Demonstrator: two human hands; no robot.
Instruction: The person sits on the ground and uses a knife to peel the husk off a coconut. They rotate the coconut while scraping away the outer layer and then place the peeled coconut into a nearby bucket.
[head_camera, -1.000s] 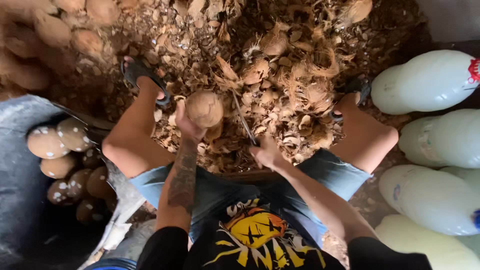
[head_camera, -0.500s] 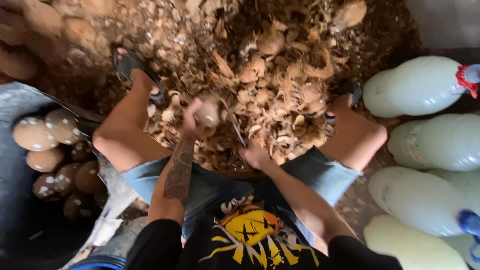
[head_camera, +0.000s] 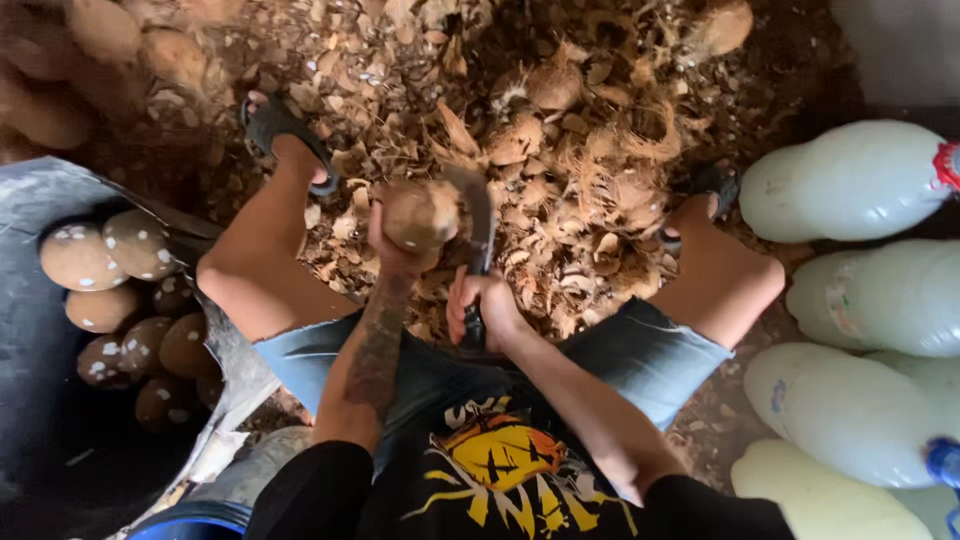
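My left hand grips a brown husked coconut from below, held up between my knees. My right hand is closed on the handle of a curved dark blade whose edge rests against the coconut's right side. Under both hands lies a heap of coconut husk scraps and shell pieces. My legs are spread, with sandalled feet at the left and the right.
A dark tub at the left holds several peeled brown coconuts. Several large pale plastic bottles lie on their sides at the right. More coconuts are piled at the upper left.
The right hand has raised the blade from low beside the husk pile up against the coconut's right side. The left hand kept the coconut, shifting it slightly.
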